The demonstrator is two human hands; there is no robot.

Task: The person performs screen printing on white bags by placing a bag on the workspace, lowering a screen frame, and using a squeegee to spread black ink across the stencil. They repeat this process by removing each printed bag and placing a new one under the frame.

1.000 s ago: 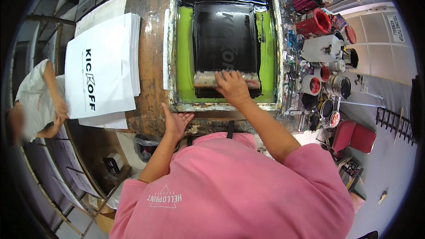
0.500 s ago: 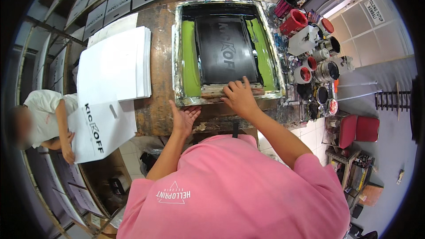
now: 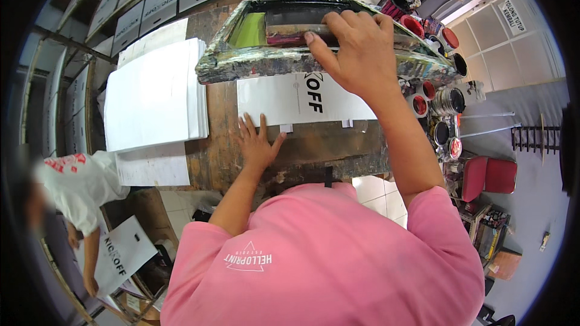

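White sheet (image 3: 273, 99) under fingertips (image 3: 262, 118) of left hand (image 3: 258, 148)

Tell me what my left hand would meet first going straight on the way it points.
Your left hand would likely meet the white printed sheet first, right at its near edge; the raised frame lies beyond, its height hard to judge.

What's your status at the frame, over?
Right hand gripping squeegee at raised screen frame. Left hand at near-left corner of printed sheet. Frame hides sheet's far part.
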